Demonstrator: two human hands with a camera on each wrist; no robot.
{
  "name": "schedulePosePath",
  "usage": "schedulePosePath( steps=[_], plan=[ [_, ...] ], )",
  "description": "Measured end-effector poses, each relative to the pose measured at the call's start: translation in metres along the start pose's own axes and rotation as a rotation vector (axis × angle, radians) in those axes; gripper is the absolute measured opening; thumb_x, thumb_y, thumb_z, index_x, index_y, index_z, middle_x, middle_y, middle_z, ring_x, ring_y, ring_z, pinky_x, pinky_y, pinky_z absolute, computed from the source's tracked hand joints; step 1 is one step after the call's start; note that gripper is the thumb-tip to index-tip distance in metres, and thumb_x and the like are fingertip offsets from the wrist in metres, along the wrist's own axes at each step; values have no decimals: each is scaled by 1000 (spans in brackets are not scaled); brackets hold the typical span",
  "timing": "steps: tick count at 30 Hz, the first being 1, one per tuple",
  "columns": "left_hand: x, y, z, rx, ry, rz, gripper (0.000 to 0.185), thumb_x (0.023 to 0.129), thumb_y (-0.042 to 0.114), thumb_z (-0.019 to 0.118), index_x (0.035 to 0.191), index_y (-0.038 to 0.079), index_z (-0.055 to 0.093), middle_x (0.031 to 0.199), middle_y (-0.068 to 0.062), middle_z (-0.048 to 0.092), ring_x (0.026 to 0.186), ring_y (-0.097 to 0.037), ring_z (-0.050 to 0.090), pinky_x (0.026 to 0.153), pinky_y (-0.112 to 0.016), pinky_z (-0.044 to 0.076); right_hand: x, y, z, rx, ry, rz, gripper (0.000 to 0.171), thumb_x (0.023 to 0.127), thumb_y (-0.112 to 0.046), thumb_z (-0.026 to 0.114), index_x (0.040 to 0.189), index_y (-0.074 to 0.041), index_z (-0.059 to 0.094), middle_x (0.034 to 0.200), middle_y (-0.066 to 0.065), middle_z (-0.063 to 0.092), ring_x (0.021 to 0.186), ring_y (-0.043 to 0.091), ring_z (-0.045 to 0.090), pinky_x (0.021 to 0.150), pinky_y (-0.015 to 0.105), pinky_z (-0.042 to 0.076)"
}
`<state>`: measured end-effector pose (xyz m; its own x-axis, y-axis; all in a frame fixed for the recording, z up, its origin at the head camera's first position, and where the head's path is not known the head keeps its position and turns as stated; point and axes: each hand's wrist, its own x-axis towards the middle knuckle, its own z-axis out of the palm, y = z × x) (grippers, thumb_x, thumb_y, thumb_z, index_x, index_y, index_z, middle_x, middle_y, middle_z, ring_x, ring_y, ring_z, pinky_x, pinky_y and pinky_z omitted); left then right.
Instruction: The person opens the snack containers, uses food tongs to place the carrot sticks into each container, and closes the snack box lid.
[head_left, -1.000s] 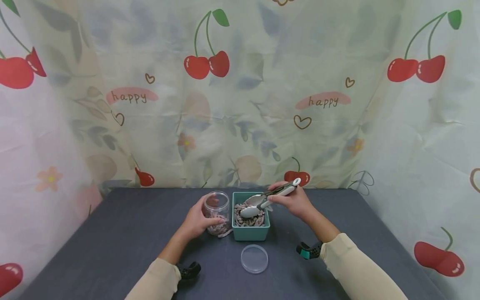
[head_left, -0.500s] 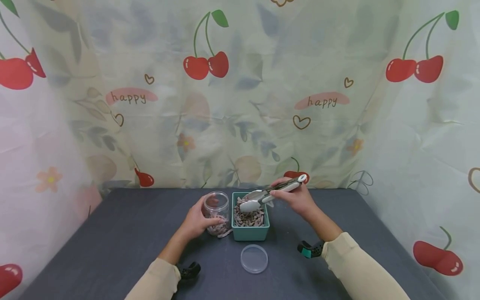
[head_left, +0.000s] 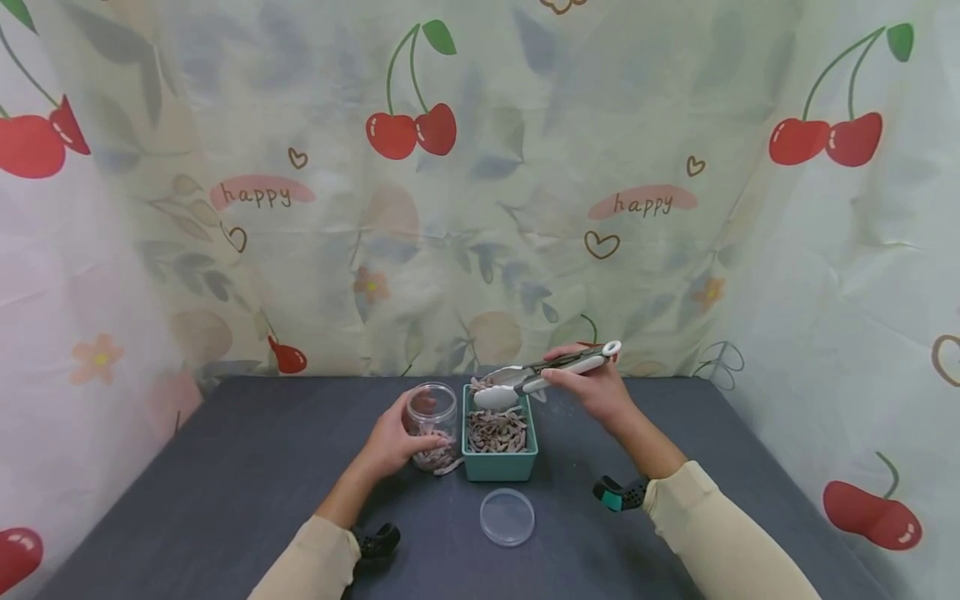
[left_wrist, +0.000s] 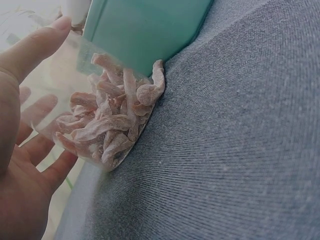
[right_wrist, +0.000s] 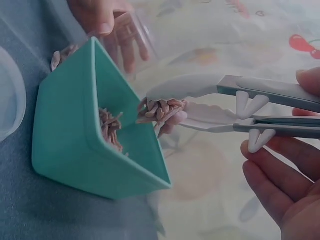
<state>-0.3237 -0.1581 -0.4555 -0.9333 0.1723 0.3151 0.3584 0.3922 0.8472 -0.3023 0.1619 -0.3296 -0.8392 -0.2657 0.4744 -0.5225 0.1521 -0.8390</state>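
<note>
Right hand point(head_left: 592, 387) pinches tongs point(head_left: 543, 377), their tips closed on a clump of pinkish strips point(right_wrist: 161, 110), held above the far edge of the teal tub point(head_left: 500, 462). Left hand point(head_left: 392, 440) wraps the clear jar point(head_left: 431, 417), which stands on the bench point(head_left: 225, 483) touching the tub's left side, part-filled with strips. Lid point(head_left: 507, 517) lies near, in front.
</note>
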Motion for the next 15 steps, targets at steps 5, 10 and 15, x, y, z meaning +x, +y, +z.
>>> schedulePosePath(
  steps=[5,10,15],
  plan=[
    [1,1,0,1,-3,2,79,72,13,87,139,12,46,127,-12,60,106,-23,58,87,-44,46,0,-4,1,1,29,20,27,86,2,70,108,14,64,91,14,67,72,12,59,70,37,50],
    [1,3,-1,2,-1,-6,79,71,13,88,138,12,47,125,-9,61,105,-21,58,87,-41,47,3,-11,4,-10,39,15,26,86,1,70,108,13,64,94,16,68,74,12,61,71,31,50],
    [0,3,-1,3,4,-11,80,71,14,88,138,11,46,125,-11,61,105,-22,58,87,-42,46,6,-18,7,-7,56,22,27,86,0,70,109,13,64,100,23,66,72,11,59,69,28,49]
  ],
)
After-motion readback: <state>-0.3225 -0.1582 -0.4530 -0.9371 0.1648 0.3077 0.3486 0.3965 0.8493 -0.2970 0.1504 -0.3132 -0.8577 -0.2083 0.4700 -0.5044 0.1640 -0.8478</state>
